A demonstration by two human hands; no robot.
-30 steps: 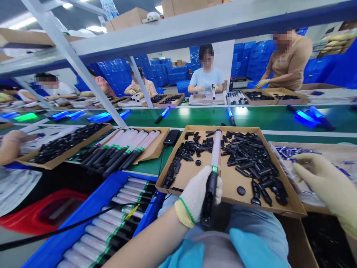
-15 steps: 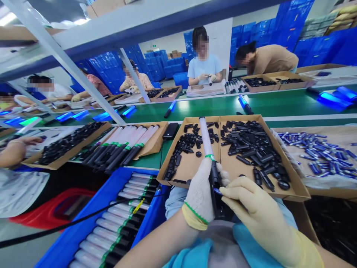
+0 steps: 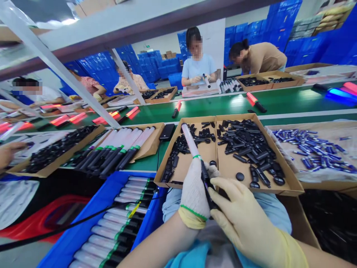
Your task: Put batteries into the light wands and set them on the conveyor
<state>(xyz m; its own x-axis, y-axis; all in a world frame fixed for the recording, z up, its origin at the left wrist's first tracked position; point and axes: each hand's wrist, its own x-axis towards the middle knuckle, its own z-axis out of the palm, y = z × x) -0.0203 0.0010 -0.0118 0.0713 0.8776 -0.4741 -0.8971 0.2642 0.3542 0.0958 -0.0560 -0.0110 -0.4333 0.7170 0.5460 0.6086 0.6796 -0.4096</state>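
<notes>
A light stick (image 3: 190, 139) with a frosted tube, a green ring and a black handle points up and left over the parts box. My left hand (image 3: 195, 190), in a white knit glove over a yellow one, is wrapped round its black handle. The fingers of my right hand (image 3: 240, 208), in a pale yellow glove, lie at the handle's right side. Whether they pinch a small piece there cannot be made out. Just beyond the hands sits a cardboard box (image 3: 182, 178) of black plastic parts (image 3: 245, 141), split by a divider.
Blue batteries (image 3: 312, 149) lie on a lined tray at right. More light sticks (image 3: 122, 145) rest on cardboard at left, others in a blue crate (image 3: 67, 230). Glowing sticks (image 3: 255, 101) lie on the green conveyor (image 3: 212, 104). Several people work beyond it; a co-worker's hand (image 3: 8, 152) is far left.
The held light stick has tilted further left. The blue battery seen at my right fingertips is no longer clearly visible, and that hand sits closer to the handle. Conveyor lights turned from mostly blue to mostly red.
</notes>
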